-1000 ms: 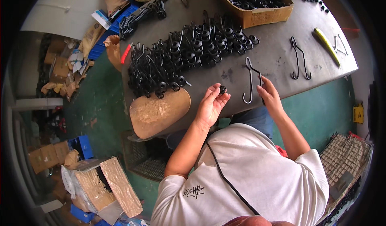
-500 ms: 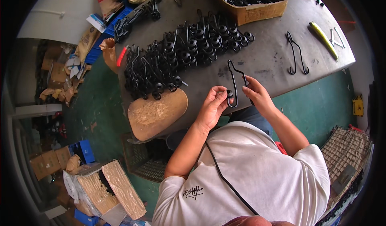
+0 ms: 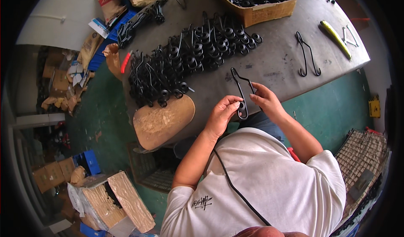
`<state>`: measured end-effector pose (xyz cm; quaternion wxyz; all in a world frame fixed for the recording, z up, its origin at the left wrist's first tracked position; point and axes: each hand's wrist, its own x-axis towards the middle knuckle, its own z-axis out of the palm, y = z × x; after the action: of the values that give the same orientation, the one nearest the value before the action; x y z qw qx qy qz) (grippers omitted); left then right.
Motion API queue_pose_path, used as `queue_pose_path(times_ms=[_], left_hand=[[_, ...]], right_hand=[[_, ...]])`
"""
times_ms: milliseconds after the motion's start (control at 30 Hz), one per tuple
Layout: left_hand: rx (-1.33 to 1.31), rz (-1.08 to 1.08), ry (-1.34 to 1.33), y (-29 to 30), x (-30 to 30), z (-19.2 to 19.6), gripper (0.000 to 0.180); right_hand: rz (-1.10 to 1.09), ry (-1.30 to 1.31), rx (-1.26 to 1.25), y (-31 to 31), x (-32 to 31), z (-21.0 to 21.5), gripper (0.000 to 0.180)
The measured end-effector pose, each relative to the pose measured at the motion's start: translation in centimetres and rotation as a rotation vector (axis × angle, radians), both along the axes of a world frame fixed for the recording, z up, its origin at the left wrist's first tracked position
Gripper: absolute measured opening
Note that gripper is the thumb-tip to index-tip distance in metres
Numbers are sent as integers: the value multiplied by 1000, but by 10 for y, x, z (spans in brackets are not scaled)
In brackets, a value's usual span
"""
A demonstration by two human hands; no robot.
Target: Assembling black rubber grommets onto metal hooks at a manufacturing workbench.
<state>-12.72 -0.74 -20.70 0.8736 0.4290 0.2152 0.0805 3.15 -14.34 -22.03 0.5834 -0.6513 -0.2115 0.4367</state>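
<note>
Over the table's near edge I hold a bent black wire hook [image 3: 238, 83], its narrow closed end pointing away from me. My right hand [image 3: 268, 103] is closed on its right leg. My left hand [image 3: 224, 115] pinches a small black round piece [image 3: 242, 106] against the left leg, just above the curled end. The fingers partly cover that piece, so I cannot tell whether the wire passes through it. A similar wire hook without a round piece [image 3: 310, 56] lies on the table to the right. Left of my hands is a big pile of black wire hooks with round pieces [image 3: 191, 51].
A cardboard box [image 3: 269, 14] of small black parts stands on the grey metal table [image 3: 277, 47]. A worn tan board [image 3: 164, 121] sits at the near left edge. A yellow-green tool [image 3: 336, 39] lies far right; a red-handled tool [image 3: 126, 63] lies left.
The wire hook has tilted, its closed end swinging a little to the left. Both hands stay on it, and the left fingers with the round piece have shifted slightly toward me.
</note>
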Motion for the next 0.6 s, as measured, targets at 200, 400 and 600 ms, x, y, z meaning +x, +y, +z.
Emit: queue_pose_path(times_ms=[200, 400, 600], left_hand=[[769, 75, 85, -12, 7, 2, 23], [1033, 283, 178, -17, 9, -11, 15], [1097, 388, 176, -8, 16, -31, 20]], right_hand=[[-270, 8, 135, -3, -31, -17, 50], [-224, -127, 1, 9, -49, -17, 55], [-96, -211, -71, 7, -33, -7, 48]])
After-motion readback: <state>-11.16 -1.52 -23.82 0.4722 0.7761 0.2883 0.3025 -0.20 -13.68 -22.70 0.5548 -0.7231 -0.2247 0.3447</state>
